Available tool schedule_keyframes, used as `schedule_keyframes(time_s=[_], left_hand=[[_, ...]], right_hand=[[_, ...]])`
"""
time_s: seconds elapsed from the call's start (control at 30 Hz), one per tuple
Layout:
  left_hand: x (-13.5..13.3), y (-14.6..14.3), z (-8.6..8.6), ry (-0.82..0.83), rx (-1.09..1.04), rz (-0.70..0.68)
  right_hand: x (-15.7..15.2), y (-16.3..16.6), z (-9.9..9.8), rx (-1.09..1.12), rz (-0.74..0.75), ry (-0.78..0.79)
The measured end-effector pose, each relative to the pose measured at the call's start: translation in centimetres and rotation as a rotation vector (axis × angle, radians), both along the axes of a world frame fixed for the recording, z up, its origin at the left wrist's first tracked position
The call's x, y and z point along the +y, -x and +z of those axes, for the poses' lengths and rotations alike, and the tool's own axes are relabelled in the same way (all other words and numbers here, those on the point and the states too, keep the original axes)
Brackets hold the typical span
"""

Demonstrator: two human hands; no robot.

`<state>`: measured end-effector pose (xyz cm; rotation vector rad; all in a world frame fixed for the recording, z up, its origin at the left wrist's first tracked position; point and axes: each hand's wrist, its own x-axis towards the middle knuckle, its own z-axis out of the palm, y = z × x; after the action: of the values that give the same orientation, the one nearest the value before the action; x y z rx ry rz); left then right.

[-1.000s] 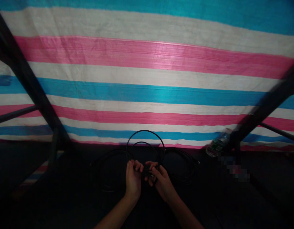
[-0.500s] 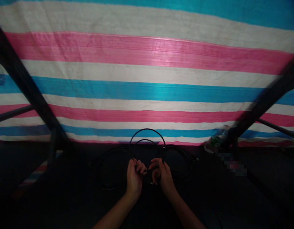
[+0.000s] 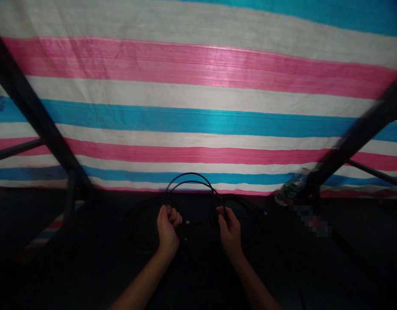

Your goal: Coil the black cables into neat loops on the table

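Hands pulled apart — left hand (image 3: 167, 224), right hand (image 3: 229, 227) fisted; cable (image 3: 190, 180) looped.

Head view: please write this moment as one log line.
left hand: grips black cable | right hand: grips same cable | loop arches between hands

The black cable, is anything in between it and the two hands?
Nothing visible is. The left hand is closed around one side of the black cable and the right hand grips the other side, so both touch it directly. The loops arch up between them. More coils lie on the dark surface behind.
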<state>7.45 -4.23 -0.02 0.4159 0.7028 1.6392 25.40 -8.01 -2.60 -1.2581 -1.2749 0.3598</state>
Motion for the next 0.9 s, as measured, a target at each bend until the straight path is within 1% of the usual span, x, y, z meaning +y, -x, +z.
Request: schedule_keyframes(time_s=[0.1, 0.17, 0.27, 0.33, 0.43, 0.53, 0.6, 0.67, 0.73, 0.9], left_hand=[[0.9, 1.4, 1.0, -0.014, -0.010, 0.058], [1.4, 2.5, 1.8, -0.036, -0.016, 0.121], [2.1, 4.0, 2.8, -0.086, -0.012, 0.245], [2.4, 4.8, 3.3, -0.120, -0.003, 0.313], [2.7, 5.6, 3.6, -0.156, 0.018, 0.366], [2.9, 6.0, 3.5, -0.165, 0.005, 0.361], [2.9, 6.0, 3.3, -0.167, -0.004, 0.366], [2.8, 5.6, 3.1, -0.174, 0.002, 0.362], [2.5, 4.9, 2.7, -0.170, 0.016, 0.336], [0.9, 2.1, 1.4, -0.164, 0.012, 0.176]], right_hand=[[0.1, -0.7, 0.9, -0.196, -0.009, -0.096], [0.3, -1.2, 1.3, -0.300, -0.026, -0.138], [0.6, -2.1, 1.3, -0.425, -0.160, -0.169], [0.6, -2.9, 1.3, -0.466, -0.259, -0.186], [0.4, -4.1, 1.4, -0.487, -0.324, -0.272], [0.2, -4.7, 1.8, -0.490, -0.327, -0.383], [0.1, -4.7, 1.8, -0.457, -0.317, -0.410], [-0.1, -4.3, 1.4, -0.407, -0.300, -0.397], [-0.5, -3.5, 0.7, -0.355, -0.295, -0.361], [-1.8, -1.5, -1.4, -0.268, -0.337, -0.264]])
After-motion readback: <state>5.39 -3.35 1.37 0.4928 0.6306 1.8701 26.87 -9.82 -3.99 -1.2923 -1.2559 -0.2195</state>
